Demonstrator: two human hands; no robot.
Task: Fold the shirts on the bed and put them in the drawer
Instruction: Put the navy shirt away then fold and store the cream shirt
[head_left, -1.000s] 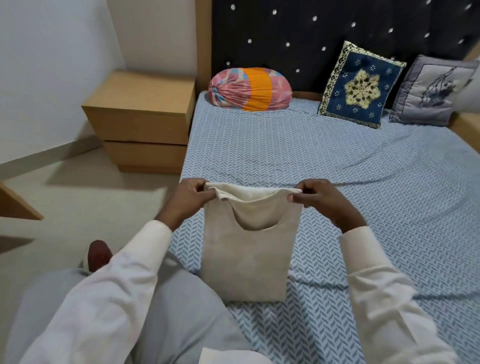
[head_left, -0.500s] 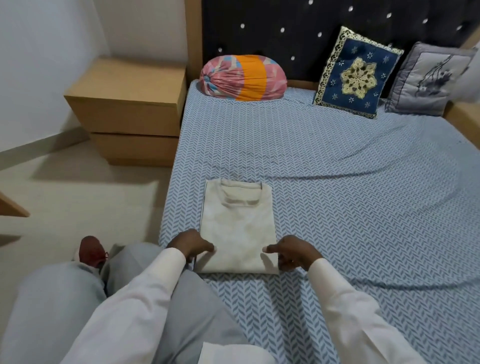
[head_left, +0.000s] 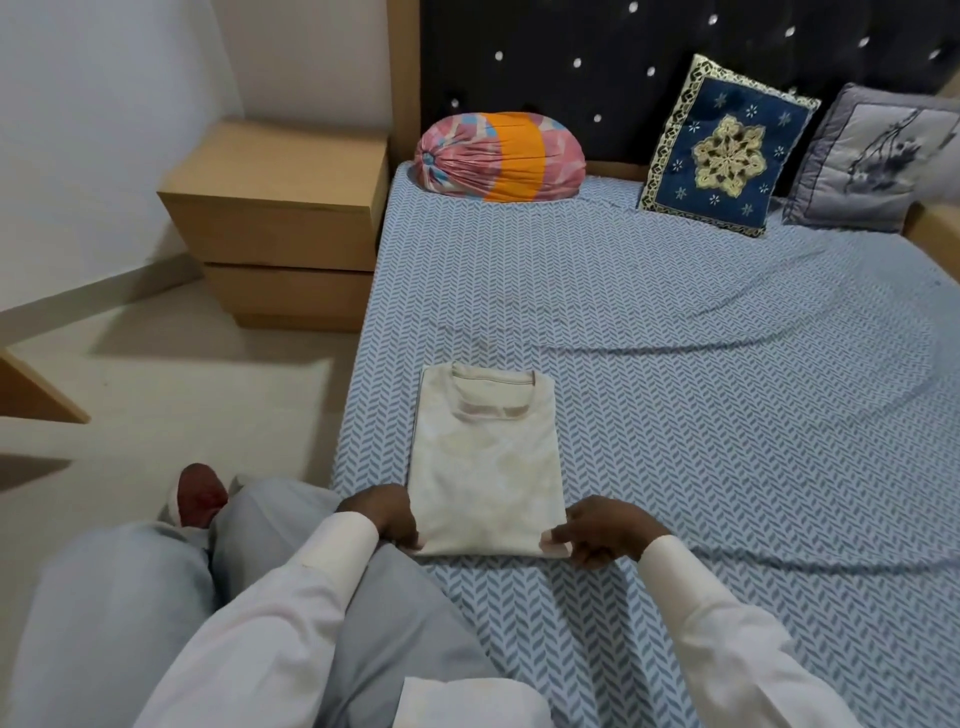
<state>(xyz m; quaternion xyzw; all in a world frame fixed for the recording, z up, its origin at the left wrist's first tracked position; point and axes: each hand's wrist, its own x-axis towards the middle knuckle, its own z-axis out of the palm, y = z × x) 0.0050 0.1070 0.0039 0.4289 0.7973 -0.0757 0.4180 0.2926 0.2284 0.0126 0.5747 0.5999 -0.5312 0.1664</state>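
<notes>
Head view: our left hand (head_left: 382, 512) and right hand (head_left: 605, 532) pinch the near corners of the folded shirt (head_left: 485, 467) on the bed (head_left: 675, 364), near its left edge; light, floppy stuff, so we'd lift from underneath

Both hands reach low and forward, backs upward.
Left hand (head_left: 382, 512) grips one near corner of the folded shirt (head_left: 485, 457) — right hand (head_left: 608, 530) pinches the other.

Count on the bed (head_left: 675, 395): one folded cream shirt (head_left: 485, 467) near the left edge. Three at the head edge: one striped bolster (head_left: 501, 156), one blue embroidered cushion (head_left: 727, 150), one grey cushion (head_left: 872, 161). One bedside cabinet (head_left: 280, 171), two drawer fronts (head_left: 280, 239).
</notes>
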